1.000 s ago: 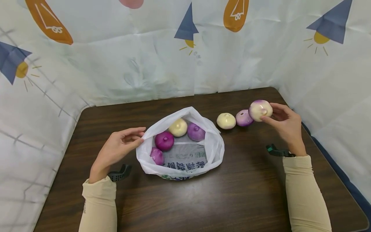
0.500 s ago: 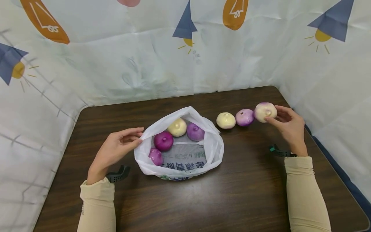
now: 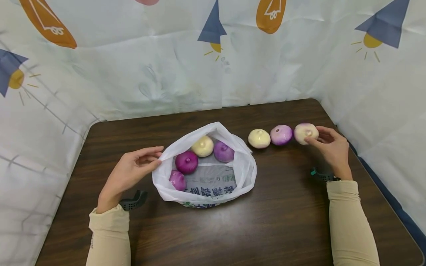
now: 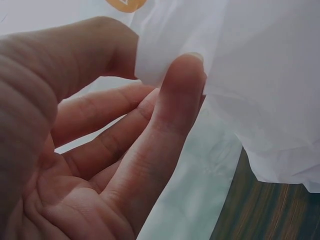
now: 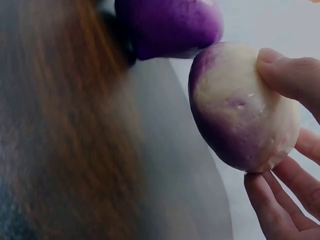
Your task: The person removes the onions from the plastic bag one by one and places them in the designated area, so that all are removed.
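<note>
My left hand [image 3: 128, 171] pinches the left rim of a white plastic bag [image 3: 245, 162] between thumb and fingers, and the left wrist view shows the thumb [image 4: 175, 95] on the plastic. Inside the open-mouthed bag lie several onions, among them a dark purple onion [image 3: 186, 162] and a pale yellow onion [image 3: 202, 146]. At the far right, my right hand [image 3: 331, 147] grips a white-and-purple onion [image 3: 306, 133] by its sides. Just left of it is a light purple onion [image 3: 281, 135], then a cream onion [image 3: 259, 139]; the three make a row.
The brown wooden table [image 3: 226, 236] has its back edge against a patterned white curtain [image 3: 133, 74]. More curtain hangs along both sides. The bag stands near the middle of the table, left of the onion row.
My right hand has moved right and down with the white-and-purple onion, bringing it level with the row. My left hand keeps its pinch on the bag, and the view has shifted slightly.
</note>
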Tool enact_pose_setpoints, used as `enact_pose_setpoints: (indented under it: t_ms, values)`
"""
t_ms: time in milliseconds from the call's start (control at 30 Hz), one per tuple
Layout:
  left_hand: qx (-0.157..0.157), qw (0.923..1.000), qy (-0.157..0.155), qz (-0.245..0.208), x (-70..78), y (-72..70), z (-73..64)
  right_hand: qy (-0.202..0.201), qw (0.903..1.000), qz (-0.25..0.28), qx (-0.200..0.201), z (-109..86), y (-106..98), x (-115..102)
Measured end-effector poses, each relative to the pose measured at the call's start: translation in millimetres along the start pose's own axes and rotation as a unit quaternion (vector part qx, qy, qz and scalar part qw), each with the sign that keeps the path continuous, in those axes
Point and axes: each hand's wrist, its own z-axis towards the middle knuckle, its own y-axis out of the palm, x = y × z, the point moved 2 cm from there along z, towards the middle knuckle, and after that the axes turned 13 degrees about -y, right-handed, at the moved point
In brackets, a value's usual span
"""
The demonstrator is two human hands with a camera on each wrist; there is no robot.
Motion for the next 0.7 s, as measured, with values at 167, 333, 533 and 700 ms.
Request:
enact_pose_setpoints:
  t_ms: [167, 333, 533, 700]
  values:
    - [0.001, 1.0, 0.003, 0.002, -0.4, -0.1, 0.5, 0.004, 0.9992, -0.032, -0.022, -0.4, -1.4, 7.8]
    - [-0.001, 1.0, 0.003, -0.003, 1.3, 0.6, 0.7, 0.008, 0.9973, -0.059, -0.042, -0.8, -3.0, 10.9]
    - [-0.001, 1.0, 0.003, -0.003, 2.3, 0.3, -0.4, 0.014, 0.9953, -0.075, -0.059, -1.3, -3.7, 13.4]
    - [-0.001, 1.0, 0.005, -0.002, 1.8, 0.3, -0.2, 0.009, 0.9939, -0.085, -0.07, -2.7, -3.6, 14.4]
